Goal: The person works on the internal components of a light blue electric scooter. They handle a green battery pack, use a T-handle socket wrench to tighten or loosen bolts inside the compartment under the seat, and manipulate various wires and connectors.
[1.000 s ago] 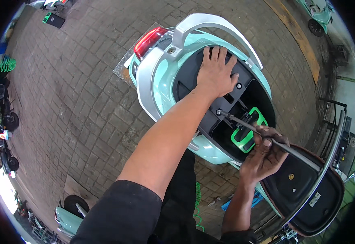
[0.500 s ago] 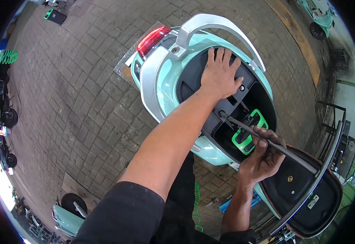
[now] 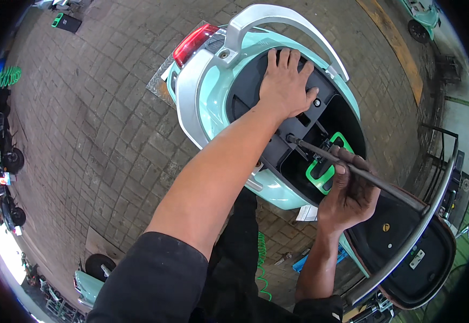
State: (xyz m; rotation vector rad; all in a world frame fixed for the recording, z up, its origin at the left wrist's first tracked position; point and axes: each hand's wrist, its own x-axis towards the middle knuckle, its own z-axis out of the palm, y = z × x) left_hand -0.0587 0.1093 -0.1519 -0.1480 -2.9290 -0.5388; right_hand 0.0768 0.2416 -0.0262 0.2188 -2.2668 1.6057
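My left hand (image 3: 285,86) lies flat, fingers spread, on the dark plastic panel (image 3: 243,81) at the rear of a mint-green scooter's (image 3: 276,189) under-seat compartment. In my right hand (image 3: 350,196) is the shaft of a long T-handle wrench (image 3: 393,189), held by thumb and fingers. Its far end sits at a hole in the panel, just below my left hand; the fastener there is hidden. The wrench's crossbar spans the lower right. Below the shaft, two bright green handles (image 3: 319,181) show inside the black compartment (image 3: 347,126).
The scooter's seat (image 3: 406,237) is tipped up, underside showing, at the lower right. A silver grab rail (image 3: 190,99) curves around the rear beside the red tail light (image 3: 196,43). A green coiled hose (image 3: 262,250) hangs near my legs. Parked motorcycles (image 3: 11,161) line the far left.
The whole view has shifted slightly, with the scooter now a little higher and further left. My left hand stays pressed on the panel. My right-hand fingers have shifted slightly around the wrench shaft.
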